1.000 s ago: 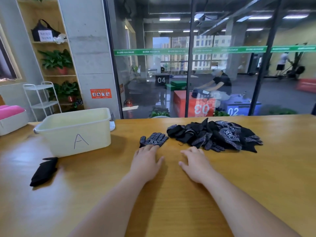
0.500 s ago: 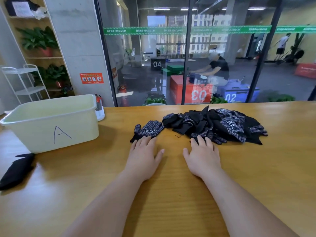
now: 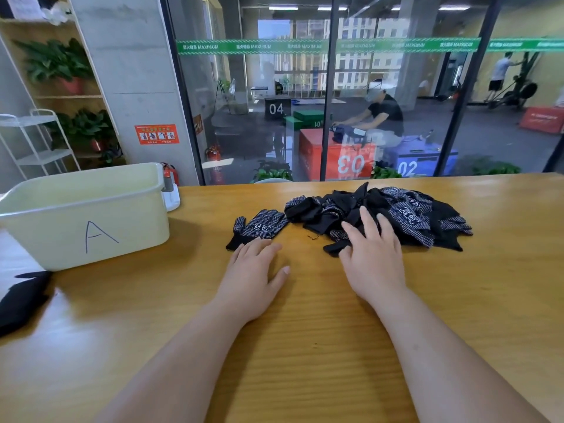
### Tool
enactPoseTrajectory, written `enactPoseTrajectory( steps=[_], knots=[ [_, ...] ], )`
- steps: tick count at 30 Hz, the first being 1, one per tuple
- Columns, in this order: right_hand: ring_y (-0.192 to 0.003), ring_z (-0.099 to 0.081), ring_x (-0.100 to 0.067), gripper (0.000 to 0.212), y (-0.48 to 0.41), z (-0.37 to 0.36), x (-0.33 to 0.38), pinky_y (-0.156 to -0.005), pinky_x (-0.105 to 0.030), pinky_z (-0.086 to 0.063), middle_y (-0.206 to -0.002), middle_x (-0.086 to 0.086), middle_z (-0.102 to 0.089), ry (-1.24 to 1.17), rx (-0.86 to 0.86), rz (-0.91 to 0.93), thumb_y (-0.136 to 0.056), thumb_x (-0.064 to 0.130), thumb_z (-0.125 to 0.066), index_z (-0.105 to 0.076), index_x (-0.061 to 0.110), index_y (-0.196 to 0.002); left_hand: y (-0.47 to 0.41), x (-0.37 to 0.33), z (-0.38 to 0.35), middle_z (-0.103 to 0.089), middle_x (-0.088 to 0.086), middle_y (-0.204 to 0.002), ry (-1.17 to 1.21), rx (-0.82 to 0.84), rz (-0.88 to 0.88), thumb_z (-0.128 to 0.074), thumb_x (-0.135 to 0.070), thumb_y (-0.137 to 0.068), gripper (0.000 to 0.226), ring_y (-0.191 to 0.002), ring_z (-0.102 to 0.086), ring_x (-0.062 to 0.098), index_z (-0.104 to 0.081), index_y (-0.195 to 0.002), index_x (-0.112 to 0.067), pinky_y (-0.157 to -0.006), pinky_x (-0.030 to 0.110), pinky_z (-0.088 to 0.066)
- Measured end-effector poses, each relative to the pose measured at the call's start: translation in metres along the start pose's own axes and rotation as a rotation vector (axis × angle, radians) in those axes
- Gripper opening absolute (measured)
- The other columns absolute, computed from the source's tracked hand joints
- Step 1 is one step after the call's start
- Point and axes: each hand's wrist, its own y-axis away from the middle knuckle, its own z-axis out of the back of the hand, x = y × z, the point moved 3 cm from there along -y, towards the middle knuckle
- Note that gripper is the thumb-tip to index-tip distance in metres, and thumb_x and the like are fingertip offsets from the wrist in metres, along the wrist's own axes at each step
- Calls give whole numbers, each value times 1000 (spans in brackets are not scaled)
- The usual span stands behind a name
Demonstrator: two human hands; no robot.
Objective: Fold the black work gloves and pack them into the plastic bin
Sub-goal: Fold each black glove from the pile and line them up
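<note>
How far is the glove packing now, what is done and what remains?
Done: nothing visible inside the plastic bin; one black bundle lies beside it. In hand: right hand rests on the glove pile, left hand by a single flat glove. Left: folding and packing nearly everything.

A wooden table [image 3: 305, 346] runs along a glass wall [image 3: 427, 87] banded in green [image 3: 305, 45]. Beyond the glass, a person in a black shirt [image 3: 385, 116] sits by a red box marked 03 [image 3: 335, 160] and a blue box marked 02 [image 3: 422, 161]. To the left, potted plants [image 3: 56, 61] fill wooden shelves above a white rack [image 3: 36, 138]. An orange sign [image 3: 156, 134] hangs on the concrete pillar [image 3: 128, 71].
</note>
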Motion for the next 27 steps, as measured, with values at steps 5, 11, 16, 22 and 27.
enactPoseTrajectory(
  steps=[5, 11, 16, 22, 27],
  knots=[
    [-160, -13, -32, 63, -1, -14, -11, -131, -52, -10, -166, 4, -41, 23, 275, -85, -109, 42, -22, -11, 28, -169, 1, 0, 0, -37, -11, -165, 5, 11, -2, -47, -60, -107, 59, -158, -24, 14, -42, -160, -33, -134, 39, -11],
    [-129, -41, -20, 57, 6, 6, 6, -113, -39, -33, -121, 9, -67, 44, 140, 63, -104, 23, -42, -43, 32, -160, 1, 0, 0, -41, -11, -162, 14, 2, -11, -50, -58, -106, 57, -155, -27, 14, -46, -158, -33, -132, 43, -20],
    [-145, -26, -24, 62, 1, 5, -19, -119, -43, -29, -163, 10, -41, 100, 29, 55, -93, 7, -57, -62, 46, -140, 2, 1, 1, -44, -12, -159, 32, -13, -18, -52, -57, -106, 55, -153, -30, 15, -49, -155, -33, -130, 43, -25],
    [-159, -10, -30, 71, -10, -8, -33, -126, -47, -22, -174, 5, -22, 96, 5, -64, -97, 4, -51, -49, 50, -151, 1, 2, 2, -46, -11, -157, 36, -26, -22, -54, -55, -105, 54, -153, -31, 15, -50, -154, -32, -128, 44, -28],
    [-148, -31, -24, 66, -14, -15, -37, -119, -45, -34, -157, 9, -51, 40, -8, -60, -100, 4, -51, -48, 36, -157, 2, 3, 0, -46, -11, -158, 36, -22, -20, -54, -56, -105, 54, -154, -28, 15, -51, -154, -32, -128, 45, -28]
  ],
)
